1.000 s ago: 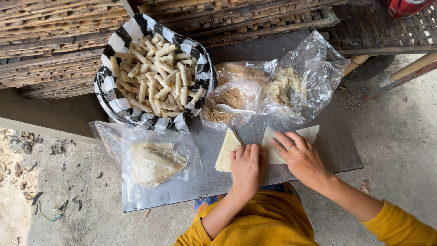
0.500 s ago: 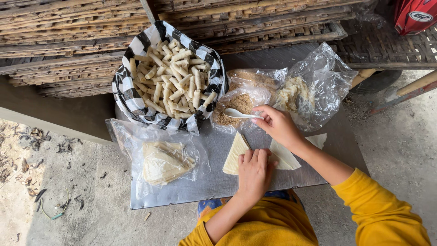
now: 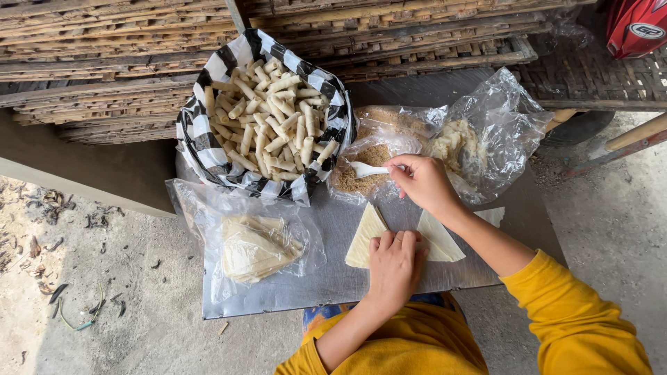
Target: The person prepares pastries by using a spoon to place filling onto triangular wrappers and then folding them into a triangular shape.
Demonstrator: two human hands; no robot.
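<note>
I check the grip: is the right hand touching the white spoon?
Touching: the head view shows the right hand pinching the white spoon handle.

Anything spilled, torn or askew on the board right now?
Nothing stands out. The rolls sit inside the checkered bag, the brown filling stays in its plastic bag, and the wrappers lie flat under the left hand.

Two hands; three clear bags; one spoon; one basket of many rolls.

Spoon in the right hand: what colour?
White; the spoon shows plainly in the head view, held by the right hand.
</note>
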